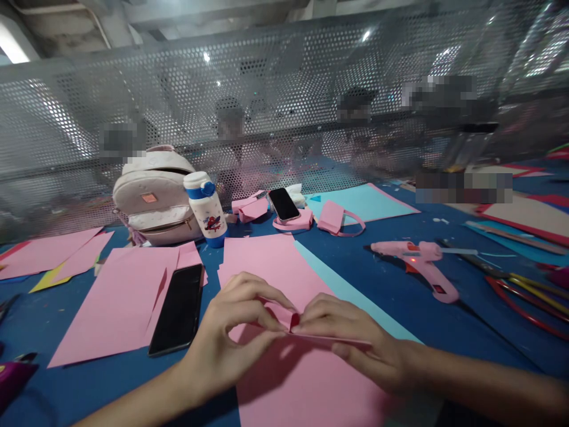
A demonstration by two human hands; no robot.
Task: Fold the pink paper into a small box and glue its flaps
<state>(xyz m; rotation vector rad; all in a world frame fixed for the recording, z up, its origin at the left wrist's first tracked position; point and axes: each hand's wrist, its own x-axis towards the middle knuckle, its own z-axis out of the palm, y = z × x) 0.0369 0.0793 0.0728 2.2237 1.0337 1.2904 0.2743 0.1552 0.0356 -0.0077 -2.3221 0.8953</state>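
Loose pink sheets (48, 252) are spread on the blue table (391, 296) at the far left, at about ten o'clock from the hands. A black phone (178, 317) is laid face up on a wide pink sheet (115, 296), at nine o'clock from the left hand (231, 338) and near it. At eleven o'clock, farther back, a pale backpack (151, 198) is propped, with a white bottle (207, 207) stood just beside it. The left hand is curled narrow, its thumb and fingertips pinched on one end of a small folded pink strip (288, 320). The strip is held between both hands, low over a large pink sheet (271, 261) at the near middle of the table. The right hand (351, 338) is closed on the strip's other end, fingers laid flat along it. At twelve o'clock a second phone (283, 204) is leaned on pink paper. A light blue sheet (355, 293) is tucked under the large pink sheet at one o'clock. A pink glue gun (418, 261) is laid at two o'clock, well apart from the right hand.
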